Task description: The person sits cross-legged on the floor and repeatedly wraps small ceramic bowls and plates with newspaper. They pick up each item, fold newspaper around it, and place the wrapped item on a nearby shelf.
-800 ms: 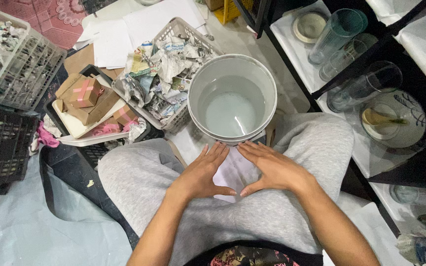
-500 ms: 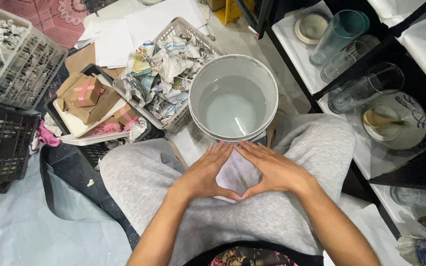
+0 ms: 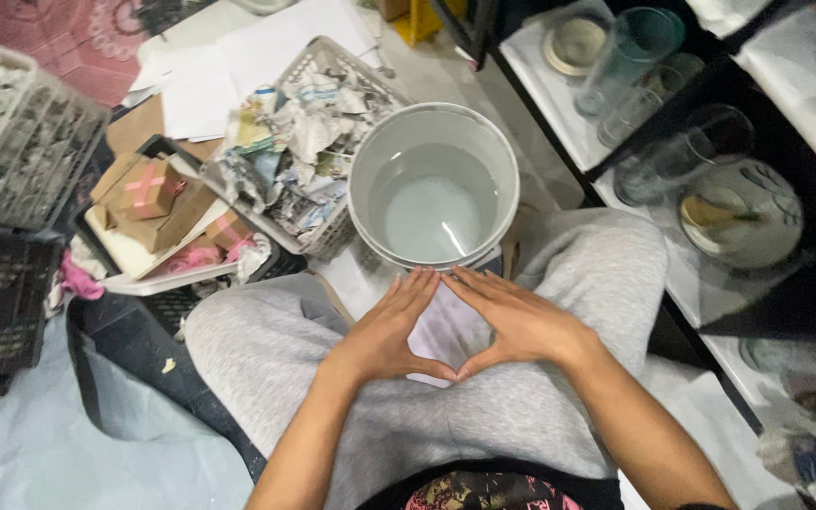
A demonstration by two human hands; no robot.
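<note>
Both hands lie flat on a white sheet of paper spread over the lap, between the grey-trousered knees. The left hand and right hand are open, palms down, fingers stretched and angled inward. Their index fingertips nearly meet at the far side and the thumbs touch at the near side, framing a triangle of bare paper. The paper's far edge runs under the rim of a white bucket.

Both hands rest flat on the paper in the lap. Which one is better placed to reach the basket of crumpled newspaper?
Left, probably. The left hand lies on the white paper nearer the basket of crumpled newspaper; the right hand would have to cross over it or the bucket.
</note>
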